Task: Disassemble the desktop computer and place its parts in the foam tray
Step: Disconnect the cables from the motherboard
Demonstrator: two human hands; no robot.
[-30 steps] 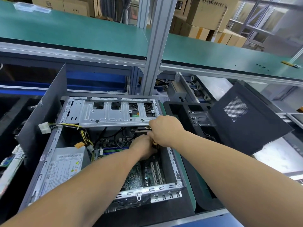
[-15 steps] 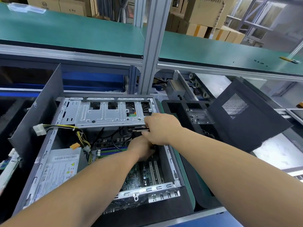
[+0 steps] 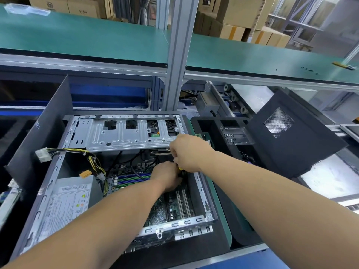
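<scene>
Two hands: left hand [image 3: 167, 178] | right hand [image 3: 189, 153] | inside computer case [image 3: 202, 183] (touching)

The green-matted bench [image 3: 220, 193] carries the open computer case [image 3: 202, 183] and foam tray [image 3: 204, 123].

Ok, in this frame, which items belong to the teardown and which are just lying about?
Part of the job:
computer case
motherboard
power supply
foam tray
left hand
right hand, holding something with a yellow bit, otherwise hidden

Just lying about:
cardboard boxes
green shelf
clear plastic bag
</scene>
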